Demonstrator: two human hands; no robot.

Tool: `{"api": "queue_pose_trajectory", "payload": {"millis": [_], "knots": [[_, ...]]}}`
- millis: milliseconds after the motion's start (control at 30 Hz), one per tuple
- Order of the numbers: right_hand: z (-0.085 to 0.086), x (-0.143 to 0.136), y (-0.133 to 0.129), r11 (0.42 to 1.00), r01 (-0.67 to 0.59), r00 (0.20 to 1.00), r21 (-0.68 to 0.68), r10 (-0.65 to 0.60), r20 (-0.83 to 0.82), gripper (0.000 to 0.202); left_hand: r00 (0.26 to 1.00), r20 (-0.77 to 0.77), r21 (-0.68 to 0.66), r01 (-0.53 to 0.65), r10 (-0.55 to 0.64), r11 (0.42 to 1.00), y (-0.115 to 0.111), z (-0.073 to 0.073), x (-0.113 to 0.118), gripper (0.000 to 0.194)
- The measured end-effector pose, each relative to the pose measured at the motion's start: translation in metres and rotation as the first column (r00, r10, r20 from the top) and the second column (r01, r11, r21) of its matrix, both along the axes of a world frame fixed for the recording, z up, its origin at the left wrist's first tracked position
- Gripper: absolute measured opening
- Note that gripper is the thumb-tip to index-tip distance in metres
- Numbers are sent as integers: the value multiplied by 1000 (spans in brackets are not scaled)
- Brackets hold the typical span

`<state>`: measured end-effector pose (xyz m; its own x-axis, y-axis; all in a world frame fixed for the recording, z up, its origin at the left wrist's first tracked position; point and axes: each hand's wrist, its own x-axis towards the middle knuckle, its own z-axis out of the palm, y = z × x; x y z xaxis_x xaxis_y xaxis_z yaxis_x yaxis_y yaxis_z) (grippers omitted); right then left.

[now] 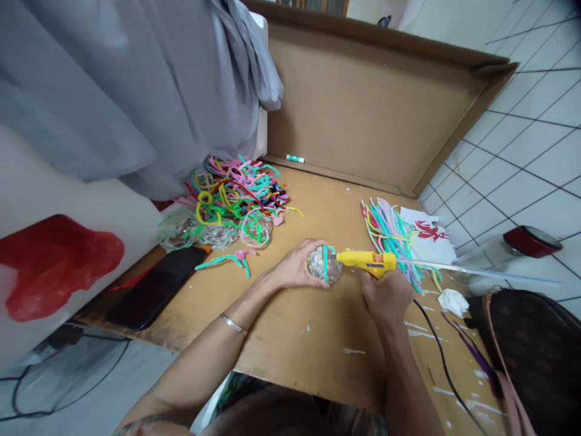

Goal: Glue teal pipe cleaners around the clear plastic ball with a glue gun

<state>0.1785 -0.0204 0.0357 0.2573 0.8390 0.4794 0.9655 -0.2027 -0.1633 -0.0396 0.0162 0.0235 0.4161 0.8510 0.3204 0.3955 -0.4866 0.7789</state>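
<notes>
My left hand [297,265] is closed around the side of a clear round ball [333,271] with speckles inside. A teal pipe cleaner strip [325,263] runs down the ball's face. In my right hand [388,293] is a yellow glue gun [367,260], its nozzle pointing left, at or very near the ball's upper right side. Whether the tip touches the ball I cannot tell. A long clear glue stick [481,270] sticks out of the gun's back, and a black cord [438,345] trails down from its handle.
A heap of coloured pipe cleaners [236,188] lies at the back left, with several clear balls before it. A black phone [157,287] rests at the left edge. A pipe cleaner bundle [390,230], glass bottle [494,248] and brown bag [535,351] are right. Cardboard [363,103] stands behind.
</notes>
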Motion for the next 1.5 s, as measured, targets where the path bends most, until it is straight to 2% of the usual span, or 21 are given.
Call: {"api": "queue_pose_trajectory", "payload": {"millis": [433, 1200, 1333, 1500], "knots": [[-1, 2, 1, 999, 11, 999, 46, -9, -35, 39, 1000, -8, 4, 2, -1, 1000, 0, -2, 0, 91], [0, 2, 3, 1000, 8, 999, 8, -8, -42, 34, 1000, 4, 2, 0, 0, 1000, 1, -3, 0, 92], [2, 2, 5, 1000, 7, 993, -7, -8, -114, 33, 1000, 5, -5, -9, 9, 1000, 0, -2, 0, 92], [8, 10, 12, 998, 36, 951, -51, -50, -305, 46, 1000, -15, -6, -13, 13, 1000, 1, -3, 0, 94]]}}
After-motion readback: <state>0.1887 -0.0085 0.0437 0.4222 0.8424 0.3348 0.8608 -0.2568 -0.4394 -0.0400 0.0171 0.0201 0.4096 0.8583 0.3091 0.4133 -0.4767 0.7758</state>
